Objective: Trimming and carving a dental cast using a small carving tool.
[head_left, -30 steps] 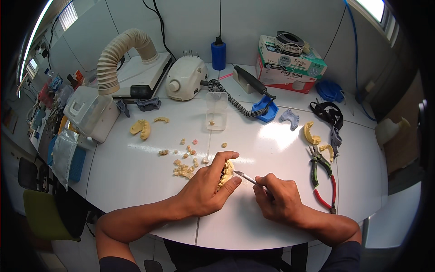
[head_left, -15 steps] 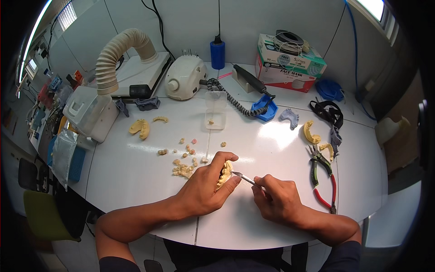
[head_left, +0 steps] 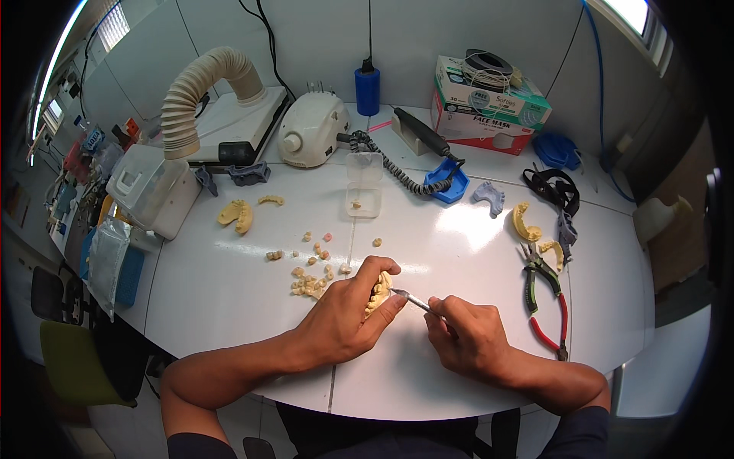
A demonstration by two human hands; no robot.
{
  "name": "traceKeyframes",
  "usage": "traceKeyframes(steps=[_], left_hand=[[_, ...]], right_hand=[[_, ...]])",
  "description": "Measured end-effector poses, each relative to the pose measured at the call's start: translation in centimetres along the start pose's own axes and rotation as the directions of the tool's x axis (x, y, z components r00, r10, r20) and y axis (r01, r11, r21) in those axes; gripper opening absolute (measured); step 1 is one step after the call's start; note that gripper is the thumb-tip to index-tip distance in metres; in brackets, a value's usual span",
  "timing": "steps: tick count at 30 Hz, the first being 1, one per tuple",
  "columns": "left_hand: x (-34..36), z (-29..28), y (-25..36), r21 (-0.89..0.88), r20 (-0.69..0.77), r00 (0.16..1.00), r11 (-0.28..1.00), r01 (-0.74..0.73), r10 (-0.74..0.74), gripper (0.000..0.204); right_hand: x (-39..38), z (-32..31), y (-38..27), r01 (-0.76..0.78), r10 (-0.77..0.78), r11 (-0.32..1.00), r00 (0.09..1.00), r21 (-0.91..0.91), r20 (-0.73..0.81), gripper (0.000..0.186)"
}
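Knife [head_left: 417,301] pinched in right hand [head_left: 469,333] slants tip-first up-left toward yellow model [head_left: 380,294] clasped in left hand [head_left: 344,314].

Clock directions run from the dental cast [head_left: 381,288], pale yellow. The scalpel-like knife [head_left: 413,298] at three o'clock is silver; farther that way, the plier handles [head_left: 531,294] show green, black and red. The tabletop [head_left: 252,321] is plain white. Loose teeth [head_left: 308,288] toward nine are cream; the bead-like bit [head_left: 327,236] nearer eleven is pink. Also: white micromotor unit [head_left: 314,131], eleven; ribbed beige hose [head_left: 181,115], ten to eleven; blue cylinder [head_left: 367,93], twelve; mask boxes [head_left: 478,136], green-and-white above red-and-white, one; olive-green chair [head_left: 69,359], eight to nine.
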State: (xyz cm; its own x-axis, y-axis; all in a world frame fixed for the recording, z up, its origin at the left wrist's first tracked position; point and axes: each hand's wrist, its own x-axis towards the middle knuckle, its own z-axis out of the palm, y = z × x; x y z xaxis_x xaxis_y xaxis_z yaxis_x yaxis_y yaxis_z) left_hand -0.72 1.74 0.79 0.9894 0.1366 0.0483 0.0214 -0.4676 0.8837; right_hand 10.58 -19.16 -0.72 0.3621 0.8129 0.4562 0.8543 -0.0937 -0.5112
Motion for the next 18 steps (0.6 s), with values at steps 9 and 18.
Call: traceKeyframes(steps=[9, 18], left_hand=[[0.4, -0.6, 0.0, -0.053, 0.023, 1.0, 0.999, 0.011, -0.01, 0.054], [0.6, -1.3, -1.0, -0.547, 0.216, 0.976, 0.833, 0.086, 0.041, 0.09]], right_hand=[[-0.1, -0.4, -0.2, -0.046, 0.05, 0.996, 0.997, 0.072, -0.058, 0.02], [0.1, -0.9, 0.5, -0.257, 0.253, 0.91, 0.966, 0.324, 0.055, 0.012]])
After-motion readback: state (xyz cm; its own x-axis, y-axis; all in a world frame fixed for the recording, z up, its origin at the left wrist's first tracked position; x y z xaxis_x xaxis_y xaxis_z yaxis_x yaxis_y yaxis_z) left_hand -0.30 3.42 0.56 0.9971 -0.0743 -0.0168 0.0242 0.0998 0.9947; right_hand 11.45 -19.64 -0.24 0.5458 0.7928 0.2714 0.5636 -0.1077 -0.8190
